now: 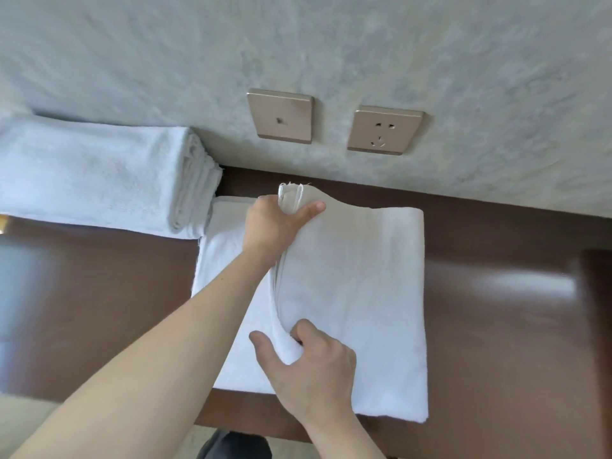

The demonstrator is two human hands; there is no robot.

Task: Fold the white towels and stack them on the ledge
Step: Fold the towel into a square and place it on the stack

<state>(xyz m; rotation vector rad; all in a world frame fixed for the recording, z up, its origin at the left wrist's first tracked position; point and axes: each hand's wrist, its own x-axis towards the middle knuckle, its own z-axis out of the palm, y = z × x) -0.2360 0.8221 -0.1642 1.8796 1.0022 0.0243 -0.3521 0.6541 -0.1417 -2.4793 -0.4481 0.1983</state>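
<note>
A white towel lies partly folded on the dark brown ledge. My left hand grips the far corner of its folded edge, lifting the layers up. Near the front edge my right hand pinches the near end of the same fold between thumb and fingers. The folded flap lies over the right part of the towel; a single layer shows under my left forearm. A stack of folded white towels rests at the left, against the wall.
A pale textured wall rises right behind the ledge, carrying a bronze switch plate and a bronze socket. Glossy wood stretches to the right of the towel and to the left front. A dark shoe shows below the ledge's front edge.
</note>
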